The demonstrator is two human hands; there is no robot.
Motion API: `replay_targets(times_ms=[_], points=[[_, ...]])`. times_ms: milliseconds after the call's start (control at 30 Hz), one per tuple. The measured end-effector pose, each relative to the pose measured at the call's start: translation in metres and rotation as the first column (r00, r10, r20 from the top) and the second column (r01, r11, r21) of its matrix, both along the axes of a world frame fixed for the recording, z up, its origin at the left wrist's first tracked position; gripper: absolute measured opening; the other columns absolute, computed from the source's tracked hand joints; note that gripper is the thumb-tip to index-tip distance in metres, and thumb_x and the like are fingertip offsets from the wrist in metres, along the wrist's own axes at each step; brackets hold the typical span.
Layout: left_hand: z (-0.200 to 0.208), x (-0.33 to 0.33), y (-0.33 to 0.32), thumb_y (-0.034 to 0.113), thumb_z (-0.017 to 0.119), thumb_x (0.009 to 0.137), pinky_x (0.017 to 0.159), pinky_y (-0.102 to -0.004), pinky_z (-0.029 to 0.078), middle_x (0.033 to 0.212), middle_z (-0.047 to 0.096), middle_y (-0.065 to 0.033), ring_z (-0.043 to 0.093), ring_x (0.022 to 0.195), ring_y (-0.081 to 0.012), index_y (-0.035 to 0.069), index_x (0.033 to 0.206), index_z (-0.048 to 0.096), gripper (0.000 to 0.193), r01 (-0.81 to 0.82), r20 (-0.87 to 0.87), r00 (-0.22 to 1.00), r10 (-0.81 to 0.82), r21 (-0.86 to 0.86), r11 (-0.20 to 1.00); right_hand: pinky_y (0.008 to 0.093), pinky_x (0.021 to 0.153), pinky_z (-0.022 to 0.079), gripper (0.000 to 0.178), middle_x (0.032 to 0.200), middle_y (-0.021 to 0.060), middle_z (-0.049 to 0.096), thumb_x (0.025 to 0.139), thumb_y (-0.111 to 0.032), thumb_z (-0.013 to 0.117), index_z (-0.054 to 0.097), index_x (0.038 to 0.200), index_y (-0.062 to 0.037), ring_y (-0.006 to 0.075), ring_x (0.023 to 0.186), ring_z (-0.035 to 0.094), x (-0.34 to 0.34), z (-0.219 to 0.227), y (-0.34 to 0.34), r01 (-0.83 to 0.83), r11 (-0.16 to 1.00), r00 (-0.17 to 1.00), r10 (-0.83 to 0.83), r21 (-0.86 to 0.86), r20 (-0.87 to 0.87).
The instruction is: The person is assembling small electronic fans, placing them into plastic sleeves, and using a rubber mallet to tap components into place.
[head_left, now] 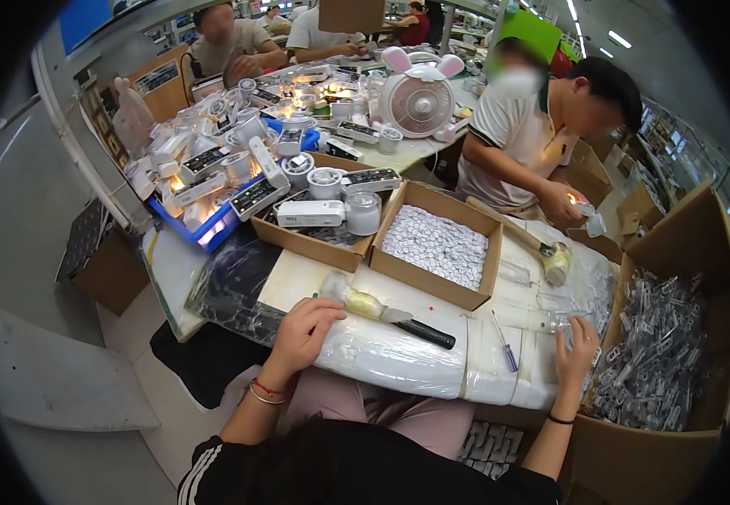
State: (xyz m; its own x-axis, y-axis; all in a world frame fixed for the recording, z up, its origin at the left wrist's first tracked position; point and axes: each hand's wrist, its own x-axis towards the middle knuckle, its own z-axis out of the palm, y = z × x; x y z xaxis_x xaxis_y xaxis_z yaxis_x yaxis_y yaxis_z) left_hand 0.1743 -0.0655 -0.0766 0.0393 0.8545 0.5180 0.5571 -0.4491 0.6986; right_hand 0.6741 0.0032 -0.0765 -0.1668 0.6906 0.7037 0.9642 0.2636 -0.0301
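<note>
My left hand (304,332) rests at the table's front, its fingers loosely stretched towards a mallet. The mallet (424,331) lies across the white wrapped surface, with a black handle and a head wrapped in yellowish film. A translucent whitish lump sits by the head, just beyond my left fingertips. Further right, my right hand (577,353) has its fingers apart at a clear plastic piece (560,320); whether they touch it I cannot make out. A small screwdriver (508,349) with a blue handle lies between the mallet and my right hand.
An open carton of small white round parts (436,244) stands ahead, beside a carton (323,240) of white fan units. A large box of clear plastic parts (647,353) is at right. Behind are a blue bin (205,227), a rabbit-eared fan (418,101) and a co-worker (516,160) holding a part.
</note>
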Motion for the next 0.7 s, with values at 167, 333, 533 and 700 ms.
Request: replay_targets(times_ms=[167, 333, 533, 700], points=[[-0.006, 0.005, 0.011, 0.007, 0.048, 0.09, 0.087, -0.0364, 0.048, 0.103, 0.067, -0.0147, 0.062, 0.096, -0.0299, 0.0, 0.091, 0.068, 0.021, 0.031, -0.037, 0.999, -0.031, 0.0, 1.0, 0.0464, 0.1, 0.036, 0.031, 0.124, 0.0135, 0.058, 0.085, -0.019, 0.065, 0.063, 0.114, -0.0064, 0.0332, 0.117, 0.049, 0.048, 0.011, -0.039, 0.412, 0.886, 0.911, -0.408, 0.213, -0.065], [-0.013, -0.006, 0.007, 0.007, 0.046, 0.094, 0.083, -0.0323, 0.049, 0.102, 0.065, -0.0156, 0.062, 0.093, -0.0253, -0.003, 0.091, 0.067, 0.024, -0.025, -0.061, 0.998, 0.025, -0.002, 1.0, 0.055, 0.102, 0.032, 0.064, 0.131, 0.0218, 0.049, 0.077, -0.032, 0.07, 0.048, 0.133, -0.0099, 0.0425, 0.122, 0.043, 0.059, 0.021, -0.045, 0.713, 0.661, 0.68, -0.733, 0.233, -0.002], [-0.016, 0.0, 0.012, 0.012, 0.046, 0.097, 0.085, -0.0316, 0.048, 0.107, 0.063, -0.0161, 0.061, 0.098, -0.0261, -0.004, 0.094, 0.067, 0.026, 0.048, -0.067, 0.997, -0.047, 0.002, 0.999, 0.0565, 0.104, 0.029, 0.047, 0.133, 0.0171, 0.049, 0.081, -0.027, 0.068, 0.056, 0.121, -0.005, 0.0389, 0.128, 0.038, 0.063, 0.004, -0.052, 0.651, 0.748, 0.759, -0.644, 0.134, -0.093], [-0.012, 0.009, 0.016, 0.012, 0.047, 0.097, 0.086, -0.032, 0.048, 0.107, 0.063, -0.016, 0.06, 0.099, -0.0265, -0.004, 0.094, 0.067, 0.026, 0.056, -0.09, 0.994, -0.055, 0.003, 0.998, 0.0526, 0.107, 0.029, 0.041, 0.132, 0.0171, 0.049, 0.081, -0.015, 0.064, 0.056, 0.12, -0.0038, 0.0375, 0.127, 0.04, 0.055, -0.01, -0.065, 0.555, 0.832, 0.789, -0.531, -0.011, -0.31]])
